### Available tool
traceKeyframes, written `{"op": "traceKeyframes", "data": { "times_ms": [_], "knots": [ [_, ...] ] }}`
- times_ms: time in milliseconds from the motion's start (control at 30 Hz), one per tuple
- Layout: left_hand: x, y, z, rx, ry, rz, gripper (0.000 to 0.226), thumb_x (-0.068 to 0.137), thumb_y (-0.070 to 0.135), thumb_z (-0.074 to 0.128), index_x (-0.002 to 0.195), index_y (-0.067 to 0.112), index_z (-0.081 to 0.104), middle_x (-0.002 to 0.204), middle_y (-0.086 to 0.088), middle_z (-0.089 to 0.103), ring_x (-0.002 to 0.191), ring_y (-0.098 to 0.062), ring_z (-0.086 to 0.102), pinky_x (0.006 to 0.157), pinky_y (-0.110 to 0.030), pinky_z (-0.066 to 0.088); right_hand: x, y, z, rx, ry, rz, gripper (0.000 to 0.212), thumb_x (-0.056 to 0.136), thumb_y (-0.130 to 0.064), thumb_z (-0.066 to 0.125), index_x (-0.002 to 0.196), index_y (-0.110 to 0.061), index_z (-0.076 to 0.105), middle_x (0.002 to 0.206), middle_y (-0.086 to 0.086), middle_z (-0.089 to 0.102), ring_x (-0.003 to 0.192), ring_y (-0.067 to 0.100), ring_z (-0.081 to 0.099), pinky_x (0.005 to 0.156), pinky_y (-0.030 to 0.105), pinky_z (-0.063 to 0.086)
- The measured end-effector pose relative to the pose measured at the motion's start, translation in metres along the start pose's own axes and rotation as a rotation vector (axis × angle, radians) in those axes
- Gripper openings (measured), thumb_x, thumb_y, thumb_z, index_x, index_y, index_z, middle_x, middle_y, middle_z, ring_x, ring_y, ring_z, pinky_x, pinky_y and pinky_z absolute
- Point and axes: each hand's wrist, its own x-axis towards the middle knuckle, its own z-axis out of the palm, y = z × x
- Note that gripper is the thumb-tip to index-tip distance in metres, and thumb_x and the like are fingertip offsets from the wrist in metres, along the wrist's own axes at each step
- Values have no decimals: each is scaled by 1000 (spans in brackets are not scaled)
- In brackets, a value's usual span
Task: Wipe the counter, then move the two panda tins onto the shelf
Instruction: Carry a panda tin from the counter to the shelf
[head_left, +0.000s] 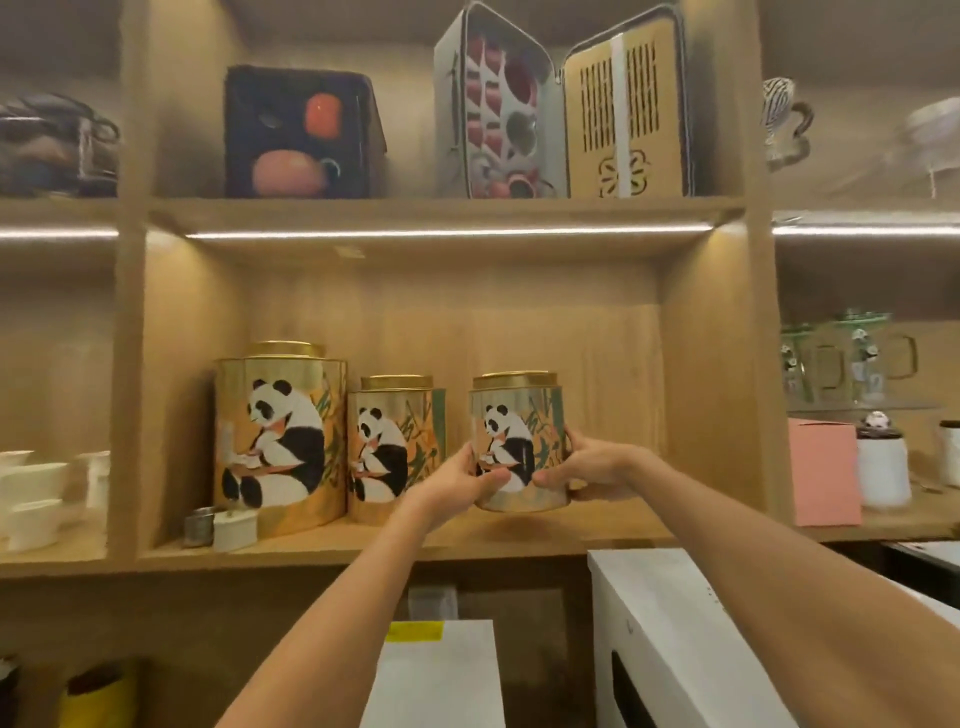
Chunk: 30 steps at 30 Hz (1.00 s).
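Both of my hands hold a small gold panda tin (519, 415) at the lit wooden shelf (597, 525). My left hand (467, 480) grips its lower left side and my right hand (592, 467) grips its lower right side. The tin's base sits at or just above the shelf board; I cannot tell if it touches. A second small panda tin (397, 449) stands on the shelf just left of it. A larger panda tin (280, 431) stands further left.
A small metal cup (199, 527) and a white dish (235, 529) sit at the shelf's front left. A pink box (823, 473) and white jar (883, 470) occupy the right compartment. A white appliance (675, 639) stands below.
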Motion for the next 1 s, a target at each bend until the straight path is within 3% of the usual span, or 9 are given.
{"op": "traceKeyframes", "data": {
  "times_ms": [100,233,333,567,700,833,900,1000],
  "knots": [
    [37,-21,8,22,45,-38,64,91,36,65,146,23,36,147,-3,50,134,-23,46,115,-50,36,45,12,-8,-10,-24,-6,107,72,2,79,148,-36,14,127,-1,49,126,26,44,114,51,35],
    [62,-39,16,-42,86,-69,54,93,31,64,140,16,41,141,-7,54,129,-24,51,112,-47,41,81,30,-11,61,-39,41,110,73,0,80,149,-39,11,145,4,41,140,30,33,118,56,26],
    [68,-51,20,-28,172,-92,47,94,29,63,134,12,44,133,-7,58,121,-23,55,106,-45,46,100,41,-11,119,-90,47,106,76,2,78,149,-37,12,128,-2,46,138,29,35,117,52,28],
    [73,-67,23,-60,285,-88,47,93,18,60,138,15,45,138,-5,56,129,-22,51,111,-40,40,135,60,5,192,-118,-69,116,73,10,75,153,-36,4,124,-1,49,123,24,47,113,44,36],
    [75,-62,28,27,348,-129,46,92,22,58,136,13,47,134,-6,58,126,-25,52,108,-42,43,134,69,6,119,-71,-159,115,74,-7,81,154,-35,4,148,6,39,130,25,45,114,43,35],
    [69,-60,39,231,461,-164,36,91,33,56,119,10,58,118,-10,65,108,-26,57,93,-41,48,129,78,13,19,16,-243,114,72,-20,84,152,-38,5,152,5,35,128,21,43,114,44,34],
    [65,-62,42,303,462,-162,44,86,39,59,119,10,55,116,-10,62,107,-25,56,88,-39,48,129,82,17,-36,86,-261,118,69,-25,87,152,-37,3,155,6,29,132,22,40,115,46,32],
    [65,-64,44,392,446,-169,61,80,45,65,127,10,47,124,-10,55,116,-29,53,95,-43,49,131,87,16,-59,199,-252,117,65,-32,88,152,-31,9,156,9,23,139,28,34,115,47,32]
  ]
}}
